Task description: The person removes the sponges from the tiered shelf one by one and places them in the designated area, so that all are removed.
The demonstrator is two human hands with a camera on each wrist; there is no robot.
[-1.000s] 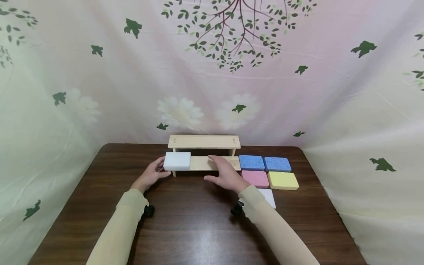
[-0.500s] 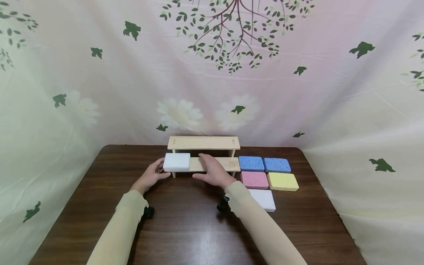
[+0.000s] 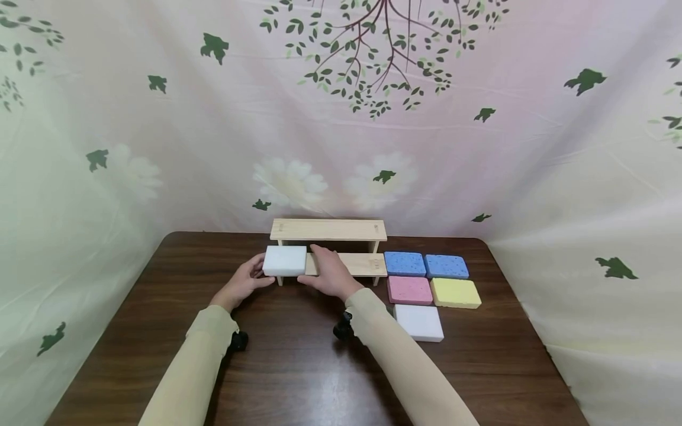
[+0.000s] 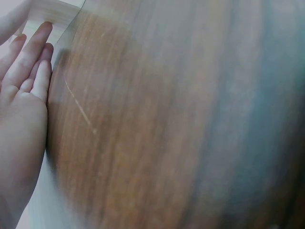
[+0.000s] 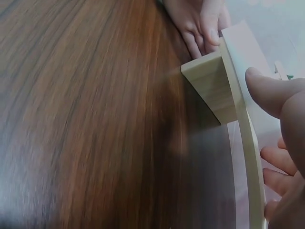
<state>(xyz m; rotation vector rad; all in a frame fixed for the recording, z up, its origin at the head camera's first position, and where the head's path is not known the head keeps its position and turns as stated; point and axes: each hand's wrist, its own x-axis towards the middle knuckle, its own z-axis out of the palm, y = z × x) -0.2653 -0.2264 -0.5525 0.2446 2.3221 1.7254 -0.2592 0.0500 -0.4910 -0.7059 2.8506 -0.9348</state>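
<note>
A white rectangular sponge (image 3: 285,260) lies on the left end of the low front step of a pale wooden rack (image 3: 359,264). Beside its left edge is my left hand (image 3: 243,284), fingers fairly straight and thumb by the front corner. In the left wrist view, that hand's fingers (image 4: 29,62) reach toward the plank. My right hand (image 3: 331,273) is over the step at the sponge's right side, thumb in front and fingers behind, spread apart. In the right wrist view, its thumb (image 5: 267,93) extends above the plank edge.
Right of the rack lie two blue sponges (image 3: 405,264), a pink sponge (image 3: 409,290), a yellow sponge (image 3: 455,293) and a second white sponge (image 3: 419,323). The rack's higher rear step (image 3: 327,229) stands close to the printed cloth backdrop (image 3: 341,130). Everything sits on a dark wooden table (image 3: 298,367).
My right hand has moved left along the front step, up to the white sponge's right side. The second white sponge has come more into sight. My left hand stays in place.
</note>
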